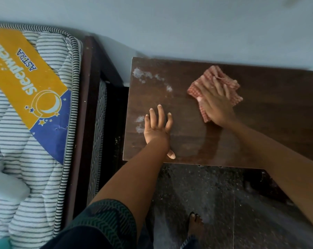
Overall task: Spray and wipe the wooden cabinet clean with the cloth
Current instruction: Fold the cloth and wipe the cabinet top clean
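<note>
The dark wooden cabinet top [269, 112] fills the middle right, seen from above. A red-and-white checked cloth [202, 88] lies on it near the back. My right hand [215, 103] presses flat on the cloth with straight fingers, blurred by motion. My left hand [158, 126] rests flat on the cabinet's front left part, fingers spread, thumb at the front edge. White foamy spray patches [143, 75] dot the left side of the top, and a wet sheen [211, 146] shows near the front. No spray bottle is in view.
A striped mattress [49, 177] with a yellow and blue label lies on a dark bed frame [87, 105] at the left, with a narrow gap to the cabinet. A pale wall [170, 24] runs behind. Dark speckled floor [224, 203] and my bare foot [195, 225] are below.
</note>
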`<action>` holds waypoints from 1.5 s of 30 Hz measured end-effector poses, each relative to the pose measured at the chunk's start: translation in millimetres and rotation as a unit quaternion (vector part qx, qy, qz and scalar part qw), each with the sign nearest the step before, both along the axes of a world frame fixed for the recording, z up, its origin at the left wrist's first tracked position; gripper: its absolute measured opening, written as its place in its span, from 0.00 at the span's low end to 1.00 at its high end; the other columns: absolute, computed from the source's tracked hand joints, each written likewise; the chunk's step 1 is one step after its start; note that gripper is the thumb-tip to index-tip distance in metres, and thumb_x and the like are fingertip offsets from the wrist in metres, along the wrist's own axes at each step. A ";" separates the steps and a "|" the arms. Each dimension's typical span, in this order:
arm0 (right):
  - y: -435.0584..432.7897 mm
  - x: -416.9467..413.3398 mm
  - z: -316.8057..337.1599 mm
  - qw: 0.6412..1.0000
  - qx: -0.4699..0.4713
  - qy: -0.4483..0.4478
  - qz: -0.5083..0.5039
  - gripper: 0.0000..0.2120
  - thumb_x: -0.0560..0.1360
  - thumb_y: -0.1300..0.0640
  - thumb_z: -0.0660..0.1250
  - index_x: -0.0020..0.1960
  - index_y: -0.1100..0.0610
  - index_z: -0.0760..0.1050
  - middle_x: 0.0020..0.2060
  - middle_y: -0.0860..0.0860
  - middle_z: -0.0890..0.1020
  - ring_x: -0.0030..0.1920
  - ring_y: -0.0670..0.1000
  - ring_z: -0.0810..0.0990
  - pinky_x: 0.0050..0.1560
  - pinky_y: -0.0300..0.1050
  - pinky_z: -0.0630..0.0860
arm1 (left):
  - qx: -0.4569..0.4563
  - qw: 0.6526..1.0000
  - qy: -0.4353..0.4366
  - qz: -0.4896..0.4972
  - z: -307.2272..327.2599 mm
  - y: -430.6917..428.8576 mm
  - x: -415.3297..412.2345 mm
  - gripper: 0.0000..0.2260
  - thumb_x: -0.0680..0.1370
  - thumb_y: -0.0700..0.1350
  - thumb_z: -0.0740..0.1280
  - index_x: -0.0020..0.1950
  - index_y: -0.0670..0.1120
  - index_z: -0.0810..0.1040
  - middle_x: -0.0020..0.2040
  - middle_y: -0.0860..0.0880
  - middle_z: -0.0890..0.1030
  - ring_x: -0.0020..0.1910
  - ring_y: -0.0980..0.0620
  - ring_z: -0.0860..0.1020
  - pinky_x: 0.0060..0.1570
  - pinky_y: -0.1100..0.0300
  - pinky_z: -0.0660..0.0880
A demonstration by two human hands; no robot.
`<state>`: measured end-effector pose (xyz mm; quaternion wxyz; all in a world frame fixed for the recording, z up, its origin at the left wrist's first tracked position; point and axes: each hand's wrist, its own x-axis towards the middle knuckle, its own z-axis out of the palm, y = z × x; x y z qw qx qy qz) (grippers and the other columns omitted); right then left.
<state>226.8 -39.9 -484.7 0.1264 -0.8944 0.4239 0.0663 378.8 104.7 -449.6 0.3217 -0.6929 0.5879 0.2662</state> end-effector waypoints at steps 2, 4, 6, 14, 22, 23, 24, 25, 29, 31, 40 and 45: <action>-6.3 9.9 -0.4 0.995 0.001 -0.004 -0.098 0.28 0.77 0.42 0.42 0.76 0.46 0.53 0.76 0.46 0.53 0.76 0.55 0.49 0.72 0.56 0.45 | -0.004 1.000 -0.001 -0.003 -0.2 -0.1 -0.2 0.62 0.64 0.71 0.69 0.74 0.43 0.27 0.73 0.36 0.28 0.73 0.33 0.34 0.73 0.41 0.40; -13.5 40.6 -0.6 0.982 0.020 -0.006 -0.186 0.25 0.80 0.44 0.46 0.76 0.44 0.50 0.77 0.44 0.49 0.77 0.54 0.45 0.72 0.57 0.41 | -0.004 1.000 0.000 -0.004 -0.1 -0.4 -0.1 0.62 0.64 0.71 0.69 0.74 0.43 0.27 0.73 0.36 0.28 0.73 0.33 0.34 0.73 0.42 0.40; -19.6 77.7 0.2 0.981 0.033 -0.011 -0.191 0.24 0.81 0.46 0.48 0.76 0.44 0.48 0.77 0.45 0.47 0.76 0.54 0.42 0.73 0.58 0.39 | -0.003 1.000 -0.002 -0.006 0.0 -0.2 0.0 0.62 0.64 0.72 0.68 0.74 0.43 0.27 0.73 0.36 0.28 0.73 0.33 0.33 0.73 0.42 0.40; 18.5 91.9 -2.4 0.996 -0.009 -0.002 0.086 0.25 0.80 0.45 0.45 0.76 0.47 0.49 0.77 0.47 0.50 0.77 0.54 0.46 0.74 0.58 0.43 | -0.009 1.000 -0.002 0.000 0.7 0.8 -0.9 0.62 0.64 0.71 0.69 0.75 0.44 0.28 0.73 0.36 0.29 0.73 0.33 0.33 0.73 0.42 0.39; -8.1 48.9 -3.9 0.997 -0.004 0.019 -0.078 0.25 0.80 0.45 0.46 0.76 0.44 0.49 0.77 0.45 0.50 0.77 0.54 0.46 0.72 0.58 0.43 | -0.026 1.000 0.013 -0.001 -2.9 3.7 2.6 0.62 0.63 0.71 0.69 0.75 0.44 0.29 0.73 0.36 0.29 0.74 0.33 0.34 0.73 0.42 0.40; -11.6 64.6 -3.4 0.992 0.017 0.010 -0.127 0.24 0.81 0.45 0.47 0.76 0.43 0.48 0.77 0.44 0.47 0.77 0.53 0.44 0.72 0.58 0.41 | -0.027 1.000 0.014 -0.001 -2.8 3.7 2.7 0.62 0.63 0.71 0.69 0.75 0.44 0.29 0.73 0.36 0.29 0.74 0.33 0.34 0.73 0.42 0.40; -14.7 80.6 -1.2 0.988 0.033 0.005 -0.154 0.24 0.81 0.46 0.48 0.76 0.43 0.47 0.77 0.44 0.45 0.76 0.54 0.42 0.72 0.59 0.39 | -0.029 0.999 0.015 -0.001 -2.5 3.4 2.6 0.62 0.64 0.71 0.69 0.75 0.44 0.29 0.73 0.36 0.29 0.74 0.33 0.34 0.73 0.42 0.40; -15.6 94.9 0.5 0.987 0.043 0.003 -0.153 0.25 0.81 0.45 0.47 0.76 0.43 0.46 0.77 0.44 0.44 0.76 0.54 0.40 0.72 0.59 0.38 | -0.030 0.999 0.014 0.000 -2.3 3.8 1.6 0.62 0.64 0.71 0.69 0.75 0.44 0.29 0.74 0.36 0.29 0.74 0.33 0.34 0.73 0.42 0.40; 2.0 120.5 2.3 0.999 0.038 0.010 -0.011 0.25 0.81 0.45 0.46 0.76 0.42 0.44 0.77 0.45 0.43 0.76 0.55 0.39 0.72 0.59 0.36 | -0.035 0.999 0.010 -0.002 -3.1 3.2 1.6 0.62 0.64 0.70 0.69 0.75 0.44 0.29 0.74 0.36 0.30 0.74 0.33 0.34 0.73 0.42 0.40; 18.9 106.7 2.1 0.999 0.019 0.011 0.048 0.25 0.81 0.45 0.47 0.76 0.43 0.45 0.77 0.45 0.44 0.76 0.54 0.40 0.72 0.58 0.37 | -0.044 0.999 0.015 0.000 -3.9 4.5 3.2 0.62 0.64 0.71 0.69 0.75 0.44 0.29 0.74 0.37 0.30 0.74 0.34 0.34 0.73 0.42 0.39; 9.8 23.1 -1.1 0.996 0.017 0.040 -0.081 0.25 0.80 0.43 0.46 0.76 0.42 0.46 0.77 0.43 0.46 0.76 0.53 0.42 0.72 0.58 0.41 | -0.465 0.871 0.084 0.133 -16.7 49.2 62.0 0.34 0.75 0.66 0.60 0.74 0.48 0.62 0.73 0.45 0.66 0.70 0.43 0.64 0.68 0.46 0.56; 4.1 92.5 1.0 0.991 0.059 0.014 -0.120 0.25 0.81 0.45 0.45 0.76 0.42 0.42 0.76 0.44 0.40 0.76 0.53 0.37 0.72 0.59 0.36 | -0.341 0.743 0.109 0.566 -43.6 60.6 75.4 0.25 0.81 0.60 0.49 0.74 0.48 0.61 0.73 0.40 0.63 0.71 0.38 0.60 0.66 0.41 0.60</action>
